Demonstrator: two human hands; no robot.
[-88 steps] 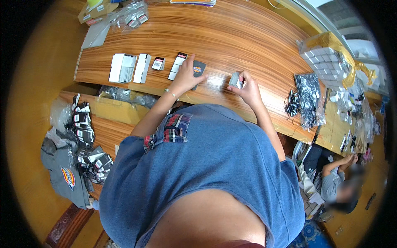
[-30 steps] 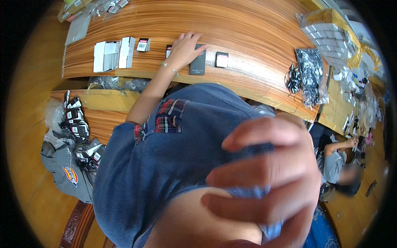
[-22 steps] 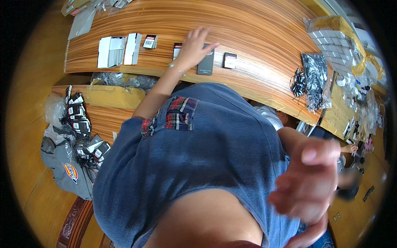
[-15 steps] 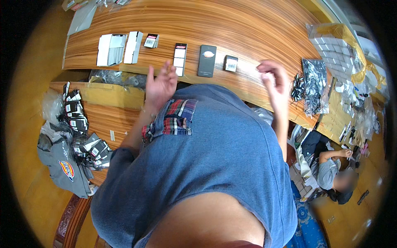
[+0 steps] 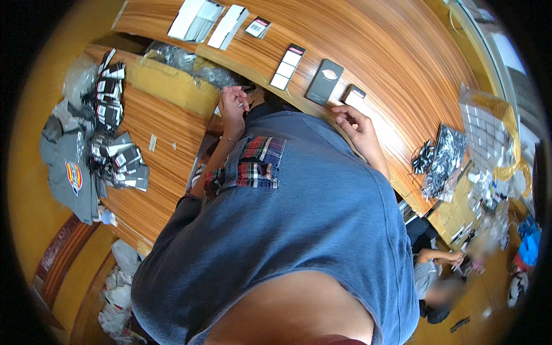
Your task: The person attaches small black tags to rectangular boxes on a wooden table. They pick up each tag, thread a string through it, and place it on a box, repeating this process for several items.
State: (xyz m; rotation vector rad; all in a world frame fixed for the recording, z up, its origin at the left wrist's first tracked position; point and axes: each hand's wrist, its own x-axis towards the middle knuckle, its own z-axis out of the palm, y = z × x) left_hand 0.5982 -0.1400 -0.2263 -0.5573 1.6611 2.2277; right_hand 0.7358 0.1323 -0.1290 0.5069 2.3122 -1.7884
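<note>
Black and white, a small stack of labels [image 5: 353, 94] is seen on the wood-grained counter [image 5: 391, 52], just beyond the right hand [image 5: 356, 123]. This hand is held at the near edge, its fingers loosely bent and its thumb apart; whether the counter is touched cannot be told. The left hand [image 5: 233, 103] is held in front of the blue shirt [image 5: 310, 213], with fingers half curled and slightly parted, and no object is gripped by either hand.

Beside the small stack, a dark grey hang tag [image 5: 325, 81] is laid flat, and next to it a long label strip [image 5: 287, 67] with white panels is placed. Farther left, a second label stack [image 5: 257, 27] and two white card bundles [image 5: 227, 27] are lined up.

Toward the right, black cords [image 5: 424, 157] are heaped beside a dark plastic-wrapped packet [image 5: 445, 161]; beyond them, a clear-wrapped block of white boxes [image 5: 489, 132] is set. On the left, many black-and-white tags [image 5: 109, 109] are piled near a grey garment [image 5: 63, 167]. At lower right, a co-worker [image 5: 428, 276] is partly seen.
</note>
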